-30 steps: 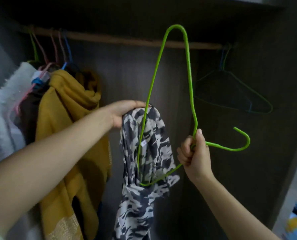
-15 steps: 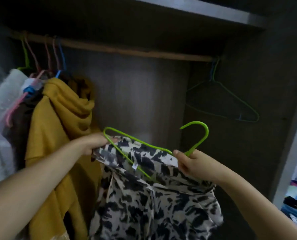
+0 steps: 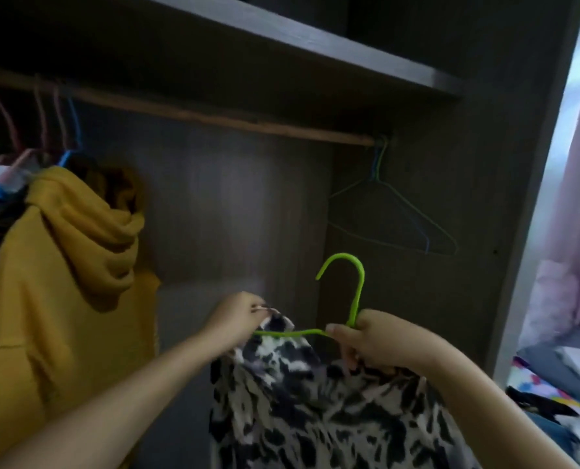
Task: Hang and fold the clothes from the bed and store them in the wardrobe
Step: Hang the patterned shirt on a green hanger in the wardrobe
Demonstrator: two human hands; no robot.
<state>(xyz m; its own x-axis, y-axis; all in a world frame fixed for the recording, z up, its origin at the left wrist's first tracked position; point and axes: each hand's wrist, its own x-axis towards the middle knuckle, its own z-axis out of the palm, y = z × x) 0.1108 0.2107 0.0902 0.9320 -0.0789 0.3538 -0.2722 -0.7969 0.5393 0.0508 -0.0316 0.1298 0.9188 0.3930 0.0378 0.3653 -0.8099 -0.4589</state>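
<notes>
A: Where is the patterned garment (image 3: 322, 411)?
B: On the green hanger (image 3: 355, 299), hanging below both hands in front of the open wardrobe (image 3: 451, 198), under the rail (image 3: 214, 115).
A: And the hands?
B: The left hand (image 3: 239, 316) pinches the fabric's top edge at the hanger's arm. The right hand (image 3: 376, 340) grips the hanger at the base of its hook.

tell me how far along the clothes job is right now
Done: a yellow hoodie and other garments already hang on the rod. In hand: the left hand pinches the patterned garment onto the green hanger, gripped by the right hand. Left: hooking it on the rod, plus clothes on the bed.
</notes>
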